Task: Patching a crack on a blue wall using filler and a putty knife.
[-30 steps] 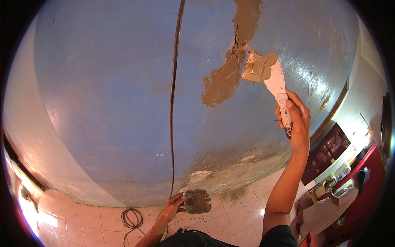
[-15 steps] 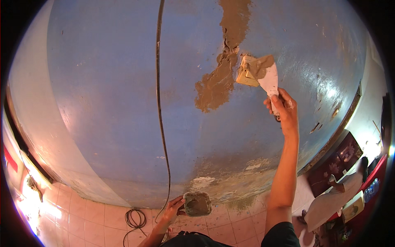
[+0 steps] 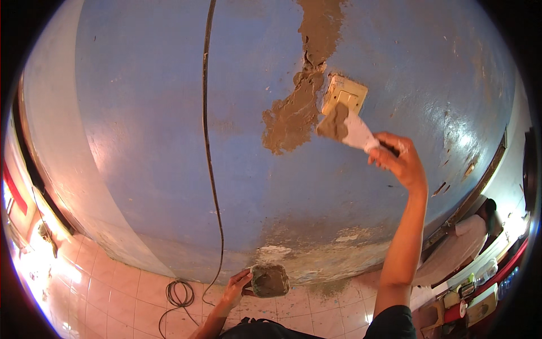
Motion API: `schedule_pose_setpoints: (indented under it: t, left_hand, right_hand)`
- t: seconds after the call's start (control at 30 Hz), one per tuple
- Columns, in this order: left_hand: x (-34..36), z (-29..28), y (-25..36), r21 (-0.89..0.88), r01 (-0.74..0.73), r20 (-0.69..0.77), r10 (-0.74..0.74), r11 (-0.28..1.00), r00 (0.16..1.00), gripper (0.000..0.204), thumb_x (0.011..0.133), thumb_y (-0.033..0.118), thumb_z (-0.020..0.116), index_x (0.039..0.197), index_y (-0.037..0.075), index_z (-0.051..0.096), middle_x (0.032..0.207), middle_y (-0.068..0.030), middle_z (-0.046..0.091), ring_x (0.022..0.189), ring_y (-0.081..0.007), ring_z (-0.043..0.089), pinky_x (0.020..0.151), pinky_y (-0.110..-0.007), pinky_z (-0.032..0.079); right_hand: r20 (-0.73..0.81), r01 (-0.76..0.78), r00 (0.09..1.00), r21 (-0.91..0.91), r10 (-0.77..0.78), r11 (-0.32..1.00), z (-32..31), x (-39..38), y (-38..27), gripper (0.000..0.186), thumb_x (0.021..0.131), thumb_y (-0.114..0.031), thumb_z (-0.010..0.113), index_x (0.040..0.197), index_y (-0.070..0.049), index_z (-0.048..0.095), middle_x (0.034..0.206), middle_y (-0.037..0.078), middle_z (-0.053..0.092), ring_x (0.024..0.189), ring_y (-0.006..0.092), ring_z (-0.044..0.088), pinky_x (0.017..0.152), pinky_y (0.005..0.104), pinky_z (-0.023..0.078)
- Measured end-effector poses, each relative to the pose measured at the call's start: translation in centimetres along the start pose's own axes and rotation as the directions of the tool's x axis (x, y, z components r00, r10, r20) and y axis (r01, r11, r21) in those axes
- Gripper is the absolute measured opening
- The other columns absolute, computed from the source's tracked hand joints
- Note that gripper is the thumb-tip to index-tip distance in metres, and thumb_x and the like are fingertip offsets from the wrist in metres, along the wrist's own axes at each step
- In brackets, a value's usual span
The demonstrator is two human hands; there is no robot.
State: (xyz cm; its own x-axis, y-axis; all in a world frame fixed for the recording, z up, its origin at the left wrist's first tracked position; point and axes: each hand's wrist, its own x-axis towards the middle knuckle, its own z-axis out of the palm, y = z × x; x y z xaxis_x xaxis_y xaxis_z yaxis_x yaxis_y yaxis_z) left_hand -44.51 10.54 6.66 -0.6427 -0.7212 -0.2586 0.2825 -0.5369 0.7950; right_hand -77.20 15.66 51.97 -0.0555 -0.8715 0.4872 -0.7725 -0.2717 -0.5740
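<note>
My right hand (image 3: 398,158) grips a putty knife (image 3: 358,131) whose wide blade points up and left, carrying a smear of brown mortar. The blade lies just below a yellowed wall switch (image 3: 345,94) and overlaps its lower edge. Left of the switch, a patch of wet brown mortar (image 3: 293,116) runs down the blue wall (image 3: 164,130). Low down, my left hand (image 3: 238,287) is closed on the side of a small square tub (image 3: 270,281) with brown mortar inside.
A black cable (image 3: 208,141) hangs down the wall to a coil (image 3: 179,294) on the pink tiled floor (image 3: 121,291). Another person (image 3: 460,248) in light clothing is at the right, beside boxes and bottles. Paint peels along the wall's base (image 3: 316,251).
My right hand has turned the putty knife leftward and lowered its blade from the switch's face, uncovering the switch. The other person has shifted, and my view has swung slightly right.
</note>
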Motion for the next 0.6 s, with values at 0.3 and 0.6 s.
schedule_pose_setpoints:
  t: [0.3, 0.6]
  left_hand:
    - [0.8, 0.6, 1.5, 0.065, -0.055, -0.028, 0.057, 0.996, 0.998, 0.050, 0.102, 0.035, 0.063, 0.142, 0.005, 0.060, 0.124, -0.0067, 0.069, 0.110, -0.0164, 0.067, 0.071, -0.033, 0.061]
    - [0.8, 0.9, 4.6, 0.109, -0.151, -0.030, 0.155, 0.983, 0.987, 0.052, 0.104, 0.038, 0.060, 0.143, 0.004, 0.058, 0.121, -0.0070, 0.069, 0.106, -0.0152, 0.068, 0.071, -0.031, 0.061]
  right_hand:
    - [0.268, -0.418, 0.894, 0.212, 0.359, 0.883, 10.4, -11.2, 3.1, 0.029, 0.098, -0.017, 0.067, 0.124, -0.004, 0.068, 0.079, 0.001, 0.067, 0.069, 0.0072, 0.058, 0.062, 0.0263, 0.047]
    - [0.269, -0.378, 0.882, -0.083, 0.386, 0.922, 18.6, -18.2, 5.8, 0.017, 0.098, -0.015, 0.067, 0.109, -0.003, 0.064, 0.079, 0.014, 0.069, 0.066, 0.0205, 0.066, 0.063, 0.0343, 0.050]
